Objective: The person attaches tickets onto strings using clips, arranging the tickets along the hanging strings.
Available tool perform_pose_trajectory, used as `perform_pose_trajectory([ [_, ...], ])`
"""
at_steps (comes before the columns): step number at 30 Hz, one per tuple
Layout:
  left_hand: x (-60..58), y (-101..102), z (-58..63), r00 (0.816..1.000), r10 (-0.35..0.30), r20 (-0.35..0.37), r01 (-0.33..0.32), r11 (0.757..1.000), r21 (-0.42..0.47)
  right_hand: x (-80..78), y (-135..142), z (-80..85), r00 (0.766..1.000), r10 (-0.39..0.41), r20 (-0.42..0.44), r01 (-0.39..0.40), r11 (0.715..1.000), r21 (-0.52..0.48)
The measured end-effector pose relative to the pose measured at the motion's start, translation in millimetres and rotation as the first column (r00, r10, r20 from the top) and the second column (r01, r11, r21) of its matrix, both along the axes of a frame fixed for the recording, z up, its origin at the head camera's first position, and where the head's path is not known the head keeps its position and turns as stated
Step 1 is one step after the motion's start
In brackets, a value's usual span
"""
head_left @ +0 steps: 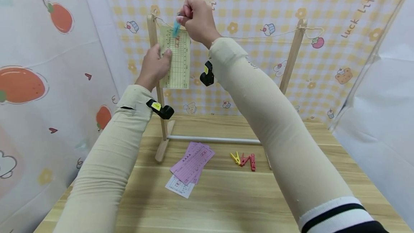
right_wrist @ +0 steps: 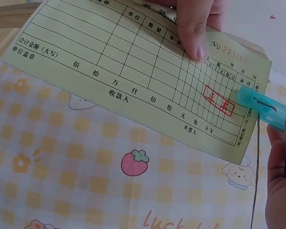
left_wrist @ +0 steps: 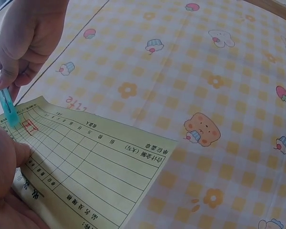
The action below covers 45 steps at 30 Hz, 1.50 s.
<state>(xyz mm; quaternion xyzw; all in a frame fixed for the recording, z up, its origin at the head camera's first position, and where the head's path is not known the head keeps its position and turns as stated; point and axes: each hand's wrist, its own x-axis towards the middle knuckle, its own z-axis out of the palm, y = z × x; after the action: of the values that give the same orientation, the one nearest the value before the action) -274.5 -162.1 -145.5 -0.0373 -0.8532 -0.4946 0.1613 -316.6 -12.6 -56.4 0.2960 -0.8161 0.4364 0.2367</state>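
**Yellow-checked backdrop behind a pale green receipt slip held up by a string**

Head view: wood-grained counter carries a frame with a left wooden post, a right wooden post and a white crossbar low between them; the string runs between the post tops. Beside the left post, the receipt slip hangs upright, its side pinched by the left hand, thumb in front. Above it, the right hand pinches a turquoise clothespin whose tip points down over the slip's top edge. Below, fanned pink receipt slips partly cover a white slip; to their right lie a yellow clothespin and two red clothespins.

Left wrist view: the left thumb presses the printed face near a red stamp, and the clothespin reaches the slip just beside that stamp.

Right wrist view: the clothespin's tip overlaps the slip's end, close to the stamp, with the right hand's fingers around its other end. The left thumb lies near the printed red number. Whether the clothespin also grips the string, I cannot tell.
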Motion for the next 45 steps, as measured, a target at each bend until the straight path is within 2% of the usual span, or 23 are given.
perform_pose_trajectory([
  [5,-1.0,0.4,-0.2,1.000,-0.005,-0.011,0.005,1.000,-0.001,2.4,-0.5,-0.5,0.999,-0.035,0.004,0.035,0.999,0.021],
  [12,-1.4,1.1,0.2,1.000,-0.006,0.021,0.006,1.000,0.022,4.4,0.1,-2.2,0.994,0.003,0.110,-0.006,1.000,0.030],
  [17,-1.6,0.6,-2.0,0.999,-0.013,0.032,0.011,0.999,0.039,5.3,1.0,-2.9,0.991,0.004,0.136,-0.010,0.999,0.036],
  [31,-5.7,2.8,-7.4,1.000,-0.005,0.030,0.005,1.000,0.006,15.3,16.1,-4.9,0.981,-0.014,0.191,-0.003,0.996,0.087],
  [37,-8.0,6.1,-9.2,1.000,-0.009,0.025,0.009,1.000,0.011,23.7,32.8,-14.3,0.985,0.032,0.170,-0.042,0.998,0.057],
  [45,-8.5,5.9,-12.9,1.000,0.010,0.021,-0.010,1.000,-0.005,36.7,51.3,-29.4,0.993,0.063,0.098,-0.068,0.997,0.046],
])
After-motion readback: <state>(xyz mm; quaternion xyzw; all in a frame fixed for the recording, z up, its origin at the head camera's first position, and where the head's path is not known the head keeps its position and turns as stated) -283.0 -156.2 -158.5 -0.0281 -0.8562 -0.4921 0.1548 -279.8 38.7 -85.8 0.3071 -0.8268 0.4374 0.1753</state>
